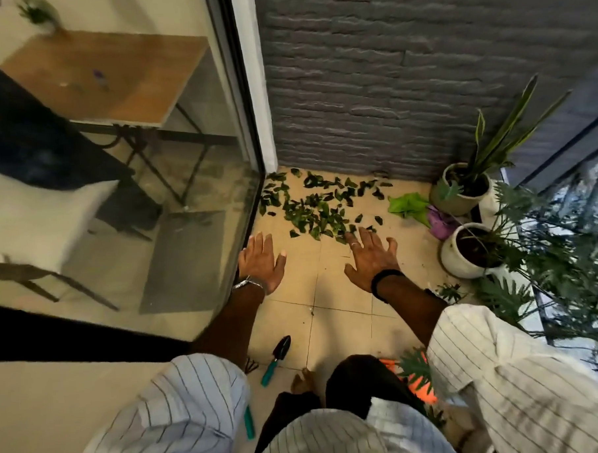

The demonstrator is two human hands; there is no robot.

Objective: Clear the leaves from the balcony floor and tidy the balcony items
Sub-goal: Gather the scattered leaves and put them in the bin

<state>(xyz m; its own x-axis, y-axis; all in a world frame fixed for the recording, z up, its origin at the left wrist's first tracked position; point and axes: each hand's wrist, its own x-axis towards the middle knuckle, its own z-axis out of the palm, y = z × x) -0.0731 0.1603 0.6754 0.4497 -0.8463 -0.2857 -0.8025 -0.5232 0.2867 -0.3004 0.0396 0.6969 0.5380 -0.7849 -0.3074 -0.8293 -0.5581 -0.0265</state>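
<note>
Evidently reaching to gather, both hands, left hand (262,261) and right hand (371,257), hover spread, apart and empty before the leaves (315,205) strewn in the floor's (342,313) far corner.

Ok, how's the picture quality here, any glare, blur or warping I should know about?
Head view: wide-angle warping bows the glass door frame and tilts the brick wall; the glass carries soft, hazy reflections over the room behind it; the leaves and both open hands, left hand and right hand, are fairly sharp; the plants at the right edge smear; the light is soft and even, with no hard shadows.
</note>
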